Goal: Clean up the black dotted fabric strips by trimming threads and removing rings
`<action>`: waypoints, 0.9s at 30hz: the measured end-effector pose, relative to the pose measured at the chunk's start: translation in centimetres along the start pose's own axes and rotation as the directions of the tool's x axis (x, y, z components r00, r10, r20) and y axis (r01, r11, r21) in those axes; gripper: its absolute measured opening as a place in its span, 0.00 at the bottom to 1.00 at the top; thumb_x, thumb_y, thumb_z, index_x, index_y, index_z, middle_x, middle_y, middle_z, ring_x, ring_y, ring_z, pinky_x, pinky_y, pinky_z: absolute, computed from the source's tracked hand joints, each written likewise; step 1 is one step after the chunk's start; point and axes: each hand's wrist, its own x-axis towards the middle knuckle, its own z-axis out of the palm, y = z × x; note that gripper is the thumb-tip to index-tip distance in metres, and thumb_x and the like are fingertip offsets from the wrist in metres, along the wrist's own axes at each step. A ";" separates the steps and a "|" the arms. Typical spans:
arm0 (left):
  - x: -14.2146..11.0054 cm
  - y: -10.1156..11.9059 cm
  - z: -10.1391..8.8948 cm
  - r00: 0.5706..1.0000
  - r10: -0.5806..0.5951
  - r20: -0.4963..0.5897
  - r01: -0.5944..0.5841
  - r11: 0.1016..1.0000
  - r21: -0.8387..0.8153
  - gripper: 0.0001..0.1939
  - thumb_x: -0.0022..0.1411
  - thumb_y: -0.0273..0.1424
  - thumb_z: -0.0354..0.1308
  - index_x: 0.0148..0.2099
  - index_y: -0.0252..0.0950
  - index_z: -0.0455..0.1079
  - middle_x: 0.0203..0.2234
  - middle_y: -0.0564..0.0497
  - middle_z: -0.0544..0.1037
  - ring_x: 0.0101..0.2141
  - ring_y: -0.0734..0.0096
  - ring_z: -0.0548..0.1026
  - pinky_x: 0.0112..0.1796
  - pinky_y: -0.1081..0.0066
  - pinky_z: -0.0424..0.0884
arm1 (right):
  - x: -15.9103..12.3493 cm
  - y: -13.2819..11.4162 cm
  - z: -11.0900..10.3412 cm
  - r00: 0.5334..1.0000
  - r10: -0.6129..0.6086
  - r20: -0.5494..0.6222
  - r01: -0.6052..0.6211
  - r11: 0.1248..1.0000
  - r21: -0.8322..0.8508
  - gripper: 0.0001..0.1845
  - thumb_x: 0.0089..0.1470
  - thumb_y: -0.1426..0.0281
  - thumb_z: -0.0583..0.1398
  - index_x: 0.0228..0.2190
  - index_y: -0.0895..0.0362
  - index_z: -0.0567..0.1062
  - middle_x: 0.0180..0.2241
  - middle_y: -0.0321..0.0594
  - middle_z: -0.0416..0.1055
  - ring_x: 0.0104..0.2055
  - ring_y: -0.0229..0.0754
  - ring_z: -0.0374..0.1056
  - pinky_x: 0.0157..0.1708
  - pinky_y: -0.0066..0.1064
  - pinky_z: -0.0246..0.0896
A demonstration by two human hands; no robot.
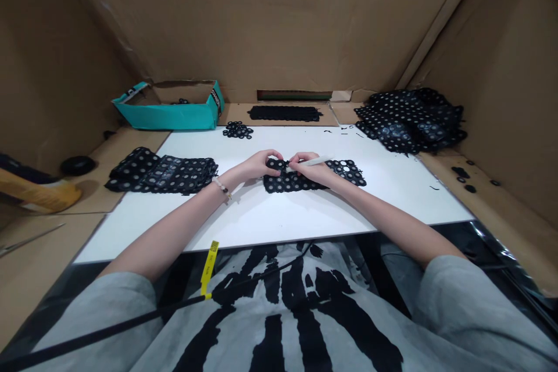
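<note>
A black sheet punched with round holes (305, 177) lies in the middle of the white board (270, 215). My left hand (260, 164) rests on the sheet's left end, fingers curled and pinching it. My right hand (310, 170) is closed round a thin white pen-like tool (317, 161), whose tip touches the sheet close to my left fingers. Both hands nearly meet over the sheet.
A pile of the same black sheets (163, 171) lies at the left, a larger heap (412, 119) at the back right. Small black rings (238, 129) sit near a teal box (170, 107). A flat black stack (284, 113) lies at the back. Cardboard walls enclose everything.
</note>
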 end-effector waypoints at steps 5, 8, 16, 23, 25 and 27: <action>-0.1 -0.1 0.5 0.996 -0.082 -0.015 0.078 0.981 -0.179 0.29 0.41 0.35 0.68 0.48 0.35 0.69 0.33 0.52 0.73 0.35 0.67 0.69 0.38 0.69 0.64 | -0.3 -0.1 0.5 0.997 -0.066 -0.033 0.062 0.992 -0.113 0.09 0.51 0.64 0.58 0.24 0.56 0.73 0.28 0.36 0.74 0.31 0.39 0.67 0.32 0.29 0.56; -0.1 0.0 0.5 0.994 -0.105 0.016 0.106 0.964 -0.245 0.29 0.40 0.34 0.69 0.47 0.35 0.70 0.35 0.52 0.73 0.37 0.67 0.70 0.39 0.69 0.65 | -0.3 -0.1 0.9 0.994 -0.095 -0.047 0.084 0.977 -0.198 0.09 0.52 0.65 0.57 0.25 0.55 0.73 0.27 0.35 0.74 0.30 0.39 0.66 0.31 0.29 0.54; 0.0 -0.1 -0.2 0.992 -0.098 0.078 0.113 0.970 -0.215 0.30 0.44 0.38 0.69 0.50 0.37 0.69 0.31 0.53 0.71 0.33 0.68 0.70 0.34 0.70 0.64 | 0.2 -0.1 0.9 0.993 -0.102 -0.059 0.085 0.967 -0.242 0.09 0.53 0.66 0.57 0.25 0.55 0.73 0.27 0.36 0.74 0.31 0.39 0.66 0.32 0.29 0.54; 0.3 -0.7 0.0 1.000 0.014 -0.018 -0.015 0.998 -0.058 0.17 0.54 0.45 0.61 0.31 0.35 0.68 0.24 0.54 0.68 0.28 0.71 0.65 0.31 0.70 0.59 | 0.4 -0.1 -1.7 0.997 0.081 0.004 -0.080 0.989 -0.128 0.07 0.49 0.68 0.59 0.22 0.56 0.73 0.23 0.35 0.71 0.28 0.39 0.66 0.30 0.29 0.57; 0.3 -0.7 0.3 0.998 0.031 -0.055 -0.034 0.999 -0.042 0.19 0.56 0.46 0.59 0.27 0.35 0.64 0.22 0.55 0.65 0.25 0.73 0.61 0.29 0.71 0.56 | 0.7 -0.2 -2.2 0.989 0.137 0.050 -0.136 0.990 -0.026 0.07 0.48 0.69 0.59 0.21 0.57 0.71 0.27 0.37 0.74 0.25 0.36 0.66 0.25 0.28 0.56; 0.2 -0.5 0.4 0.998 0.051 -0.048 -0.054 0.997 -0.063 0.19 0.56 0.46 0.58 0.27 0.36 0.63 0.21 0.56 0.64 0.24 0.74 0.60 0.28 0.71 0.55 | 0.9 -0.4 -2.2 0.987 0.149 0.064 -0.155 0.981 0.119 0.08 0.49 0.69 0.59 0.21 0.57 0.69 0.38 0.41 0.76 0.23 0.33 0.66 0.21 0.26 0.55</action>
